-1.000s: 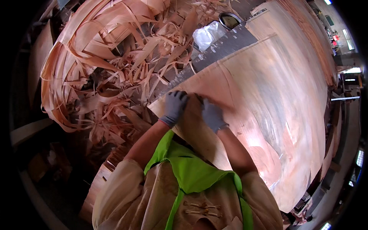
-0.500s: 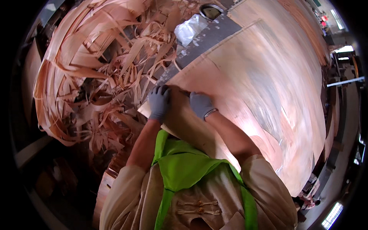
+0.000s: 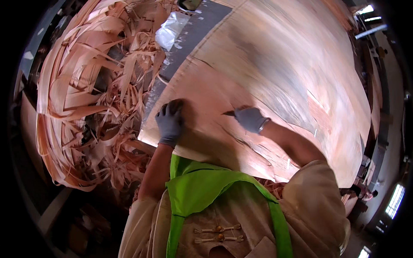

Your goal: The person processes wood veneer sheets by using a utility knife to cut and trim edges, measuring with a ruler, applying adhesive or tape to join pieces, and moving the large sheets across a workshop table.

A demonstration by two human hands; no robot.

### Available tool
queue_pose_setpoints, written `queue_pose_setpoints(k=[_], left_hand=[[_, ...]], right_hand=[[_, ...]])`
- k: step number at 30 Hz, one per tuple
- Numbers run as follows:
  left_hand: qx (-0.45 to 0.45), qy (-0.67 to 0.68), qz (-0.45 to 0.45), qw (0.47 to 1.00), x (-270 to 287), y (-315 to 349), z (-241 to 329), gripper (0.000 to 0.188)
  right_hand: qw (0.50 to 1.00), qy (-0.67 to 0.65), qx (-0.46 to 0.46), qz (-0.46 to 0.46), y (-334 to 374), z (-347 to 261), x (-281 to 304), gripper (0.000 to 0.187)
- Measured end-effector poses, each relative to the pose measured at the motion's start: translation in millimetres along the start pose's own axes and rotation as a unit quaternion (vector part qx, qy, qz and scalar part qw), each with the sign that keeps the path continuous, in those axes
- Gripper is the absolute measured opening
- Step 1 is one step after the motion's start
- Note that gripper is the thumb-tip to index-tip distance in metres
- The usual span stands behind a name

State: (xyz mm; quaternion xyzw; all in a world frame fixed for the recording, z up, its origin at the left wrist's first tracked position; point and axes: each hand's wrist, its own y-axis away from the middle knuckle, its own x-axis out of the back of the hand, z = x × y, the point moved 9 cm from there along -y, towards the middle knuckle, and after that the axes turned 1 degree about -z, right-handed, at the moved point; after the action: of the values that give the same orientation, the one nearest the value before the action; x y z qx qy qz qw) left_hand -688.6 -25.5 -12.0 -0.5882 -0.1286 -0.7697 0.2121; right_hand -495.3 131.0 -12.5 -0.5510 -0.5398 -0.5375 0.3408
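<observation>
Clenching dark pointed tool (image 3: 229, 113) in right hand (image 3: 251, 119), pointing tip toward left hand (image 3: 170, 123). Resting left hand on veneer sheet (image 3: 206, 94), spread beneath both — cannot tell if pinching anything. Could nick left hand if slipping leftward. Could lengthen jagged split (image 3: 254, 149), on near side of right hand, by snagging tip there — likelier if brittle. Could catch loose strips (image 3: 79, 86) beyond left edge if drifting over.
</observation>
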Motion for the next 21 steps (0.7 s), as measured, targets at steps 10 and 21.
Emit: queue_pose_setpoints(k=[10,21], left_hand=[[-0.01,-0.002,0.013,1.0,-6,-1,0,0.061],[-0.03,-0.04,0.017,0.999,-9,4,0,0.061]], right_hand=[[0.979,0.002,-0.155,-0.133,89,123,-3,0.024],[0.927,-0.112,-0.35,0.074,101,126,-1,0.025]])
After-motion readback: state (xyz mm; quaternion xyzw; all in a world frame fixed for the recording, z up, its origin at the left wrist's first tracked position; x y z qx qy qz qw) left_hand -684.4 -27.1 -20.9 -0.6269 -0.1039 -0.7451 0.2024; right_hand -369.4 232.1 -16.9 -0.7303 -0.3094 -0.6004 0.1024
